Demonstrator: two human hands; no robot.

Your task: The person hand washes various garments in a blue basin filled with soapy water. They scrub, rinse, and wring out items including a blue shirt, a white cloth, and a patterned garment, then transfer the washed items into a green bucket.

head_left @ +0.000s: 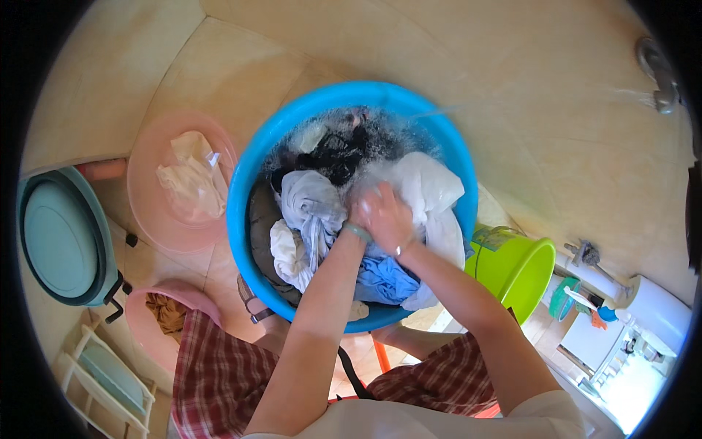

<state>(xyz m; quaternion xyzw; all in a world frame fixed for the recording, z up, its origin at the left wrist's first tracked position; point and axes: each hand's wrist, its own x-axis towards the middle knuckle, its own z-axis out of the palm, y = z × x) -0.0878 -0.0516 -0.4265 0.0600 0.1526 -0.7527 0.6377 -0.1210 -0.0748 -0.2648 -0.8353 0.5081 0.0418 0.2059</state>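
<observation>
A big blue tub (pixel 239 219) holds wet laundry in splashing, foamy water. My hands meet in its middle, the right hand (pixel 390 219) lying partly across the left hand (pixel 361 208). The right hand's fingers are closed on the edge of a white cloth (pixel 431 184), which bulges up beside it. Spray and the other hand hide the left fingers. A pale grey-blue garment (pixel 311 199) lies left of my hands, with a white garment (pixel 287 254) below it. Black cloth (pixel 340 157) floats beyond; a light blue cloth (pixel 391 279) lies under my wrists.
A thin water jet (pixel 439 111) reaches the tub from the wall tap (pixel 664 88). Left stand a pink basin (pixel 142 186) with pale cloth, another pink basin (pixel 139 329) with brown cloth, and a teal folding tub (pixel 62 234). A lime-green bucket (pixel 530 271) stands right.
</observation>
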